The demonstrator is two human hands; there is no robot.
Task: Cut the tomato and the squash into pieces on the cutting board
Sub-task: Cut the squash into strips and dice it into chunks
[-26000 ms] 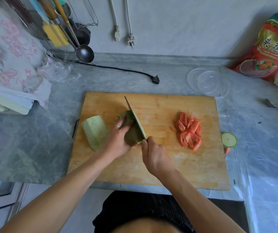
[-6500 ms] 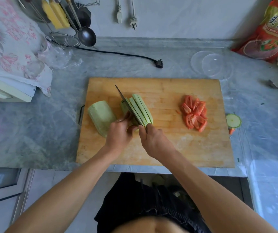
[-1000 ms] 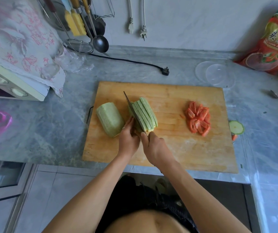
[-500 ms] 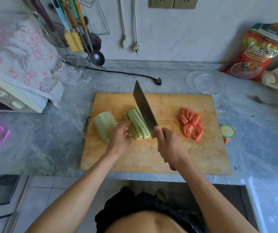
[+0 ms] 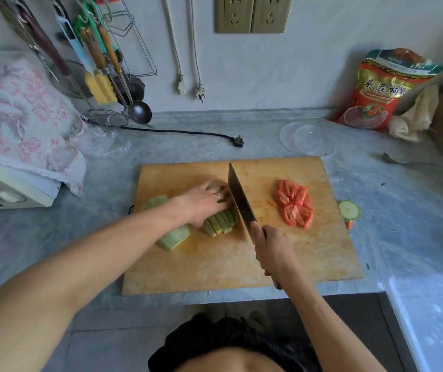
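Observation:
A wooden cutting board (image 5: 242, 264) lies on the grey counter. Several long pale green squash slices (image 5: 219, 221) lie side by side at its middle, and my left hand (image 5: 204, 201) rests flat on top of them, hiding their far ends. An uncut squash half (image 5: 173, 234) lies to their left, partly under my forearm. My right hand (image 5: 272, 251) grips the handle of a cleaver (image 5: 239, 200), whose blade stands along the right side of the slices. A pile of red tomato pieces (image 5: 294, 205) sits on the board's right part.
A round squash end (image 5: 348, 209) and a small red scrap lie just off the board's right edge. Clear plastic lids (image 5: 306, 139), a black plug (image 5: 237, 142), a red bag (image 5: 378, 89), a spoon (image 5: 397, 160) and hanging utensils (image 5: 102, 76) stand behind. A cloth-covered appliance (image 5: 14, 135) is at left.
My left hand has moved from beside the slices to lie flat over them. The cleaver has come down close against the right side of the slices.

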